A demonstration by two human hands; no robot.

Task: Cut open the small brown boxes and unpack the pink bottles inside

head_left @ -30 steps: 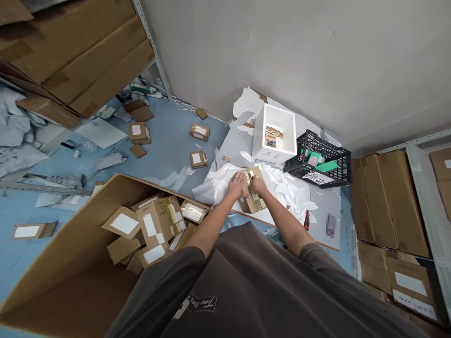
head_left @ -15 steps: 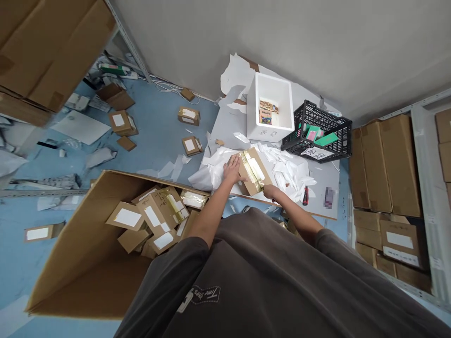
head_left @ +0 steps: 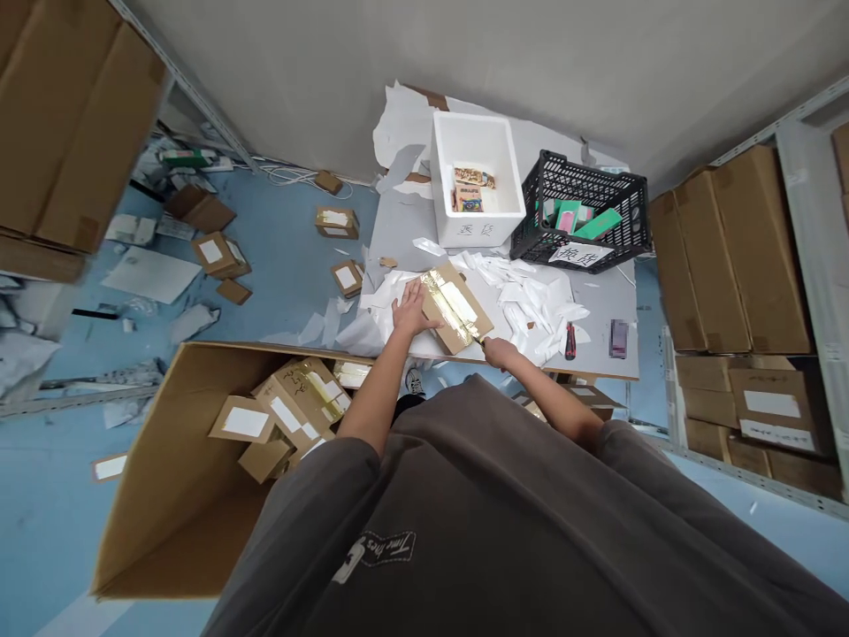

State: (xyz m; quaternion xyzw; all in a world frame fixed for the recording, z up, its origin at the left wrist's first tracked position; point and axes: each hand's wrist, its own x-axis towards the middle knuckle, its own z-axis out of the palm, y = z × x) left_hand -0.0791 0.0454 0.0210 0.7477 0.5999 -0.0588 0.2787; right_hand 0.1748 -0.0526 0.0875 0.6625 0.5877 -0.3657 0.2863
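A taped cardboard box (head_left: 462,329) with a white label and shiny yellowish tape lies slantwise near the table's front edge. My left hand (head_left: 412,310) rests on its left side with the fingers spread. At the box's front right corner, my right hand (head_left: 500,353) is closed around a box cutter (head_left: 480,341). Only a small part of that cutter shows, at the end of the tape; the fist hides the rest. Crumpled white paper and plastic scraps (head_left: 523,296) lie behind and right of the box. A red-and-black tool (head_left: 570,341) lies farther right.
A white foam box (head_left: 474,232) holding small packets and a black crate (head_left: 584,212) with green boxes stand on the table's far side. To my left, a large open carton (head_left: 142,460) holds several parcels. Cartons on shelving (head_left: 813,265) stand at right. Loose parcels (head_left: 337,221) lie on the blue floor.
The view has shifted, so the table and box appear farther left. My left hand stays on the box, and my right hand remains closed at its front corner.
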